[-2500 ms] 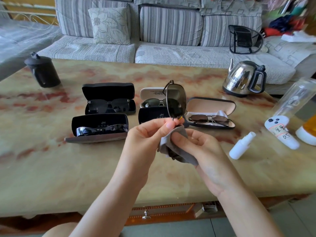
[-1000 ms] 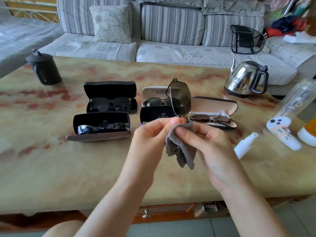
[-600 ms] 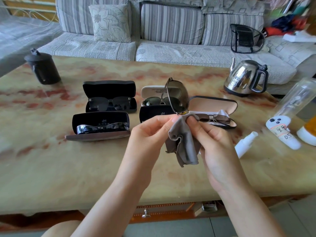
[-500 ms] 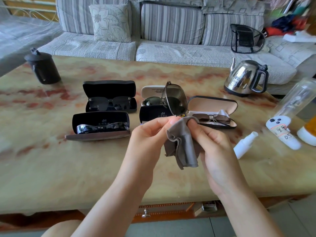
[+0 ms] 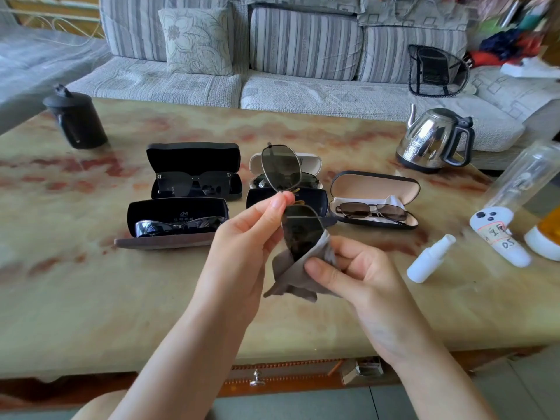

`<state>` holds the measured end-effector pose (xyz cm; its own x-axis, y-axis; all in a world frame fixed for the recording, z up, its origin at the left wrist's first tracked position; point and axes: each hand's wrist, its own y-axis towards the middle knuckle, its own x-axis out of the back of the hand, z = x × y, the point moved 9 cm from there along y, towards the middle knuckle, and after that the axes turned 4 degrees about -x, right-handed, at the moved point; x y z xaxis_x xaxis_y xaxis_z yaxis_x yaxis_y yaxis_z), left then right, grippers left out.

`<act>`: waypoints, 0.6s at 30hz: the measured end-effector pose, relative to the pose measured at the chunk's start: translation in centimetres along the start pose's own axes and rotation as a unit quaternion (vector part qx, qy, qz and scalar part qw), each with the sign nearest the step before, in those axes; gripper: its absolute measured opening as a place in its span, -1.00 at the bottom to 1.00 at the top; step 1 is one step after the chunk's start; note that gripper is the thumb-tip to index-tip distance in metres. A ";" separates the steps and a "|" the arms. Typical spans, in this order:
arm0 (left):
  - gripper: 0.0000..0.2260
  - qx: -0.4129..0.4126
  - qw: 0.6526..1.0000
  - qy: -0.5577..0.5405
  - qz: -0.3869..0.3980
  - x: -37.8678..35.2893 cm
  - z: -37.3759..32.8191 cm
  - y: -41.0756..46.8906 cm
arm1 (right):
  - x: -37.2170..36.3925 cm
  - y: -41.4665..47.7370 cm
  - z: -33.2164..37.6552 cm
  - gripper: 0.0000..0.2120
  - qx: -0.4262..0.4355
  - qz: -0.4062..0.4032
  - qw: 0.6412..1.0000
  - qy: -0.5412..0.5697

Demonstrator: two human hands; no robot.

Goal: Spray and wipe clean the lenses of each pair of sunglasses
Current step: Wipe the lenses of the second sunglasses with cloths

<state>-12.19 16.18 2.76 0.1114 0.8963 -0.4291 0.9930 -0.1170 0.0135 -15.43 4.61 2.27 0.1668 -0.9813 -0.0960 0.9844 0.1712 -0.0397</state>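
Note:
My left hand (image 5: 242, 237) pinches the bridge of a thin-framed pair of dark sunglasses (image 5: 281, 168), held upright above the table. Its lower lens sits in a grey cloth (image 5: 298, 275) that my right hand (image 5: 354, 271) pinches around it. A white spray bottle (image 5: 430, 259) lies on the table to the right. Several open cases hold other sunglasses: a black case (image 5: 194, 174) at the back left, a brown-lidded case (image 5: 175, 222) in front of it, a white case (image 5: 312, 162) behind the held pair and a beige-lined case (image 5: 375, 201) on the right.
On the marble table (image 5: 121, 298) stand a black lidded jar (image 5: 75, 119) at the far left and a steel kettle (image 5: 436, 140) at the back right. A clear bottle (image 5: 527, 174), a white remote (image 5: 500, 237) and an orange container (image 5: 545, 234) sit at the right edge. A striped sofa (image 5: 272, 56) lies behind.
The sunglasses have turned so both lenses face me. My right hand moved down with the cloth and now wraps it around the lower lens.

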 end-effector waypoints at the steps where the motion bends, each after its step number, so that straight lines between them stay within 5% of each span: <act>1: -0.76 -0.006 1.000 0.014 -0.004 0.1 -0.2 0.0 | 0.1 0.1 0.1 -0.86 -0.001 -0.007 1.000 -0.004; 10: -0.66 -0.010 0.996 0.089 0.014 -0.4 -0.2 -0.2 | 0.6 1.5 2.1 -0.72 0.025 -0.082 0.995 0.053; 18: -0.78 0.010 0.999 0.045 -0.003 1.3 -0.4 0.6 | -0.4 0.9 0.8 -0.84 0.034 -0.026 0.999 -0.033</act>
<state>-11.41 17.45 2.61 0.1094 0.9314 -0.3471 0.9928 -0.1193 -0.0073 -14.55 5.05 3.09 0.1161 -0.9928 -0.0292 0.9930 0.1154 0.0244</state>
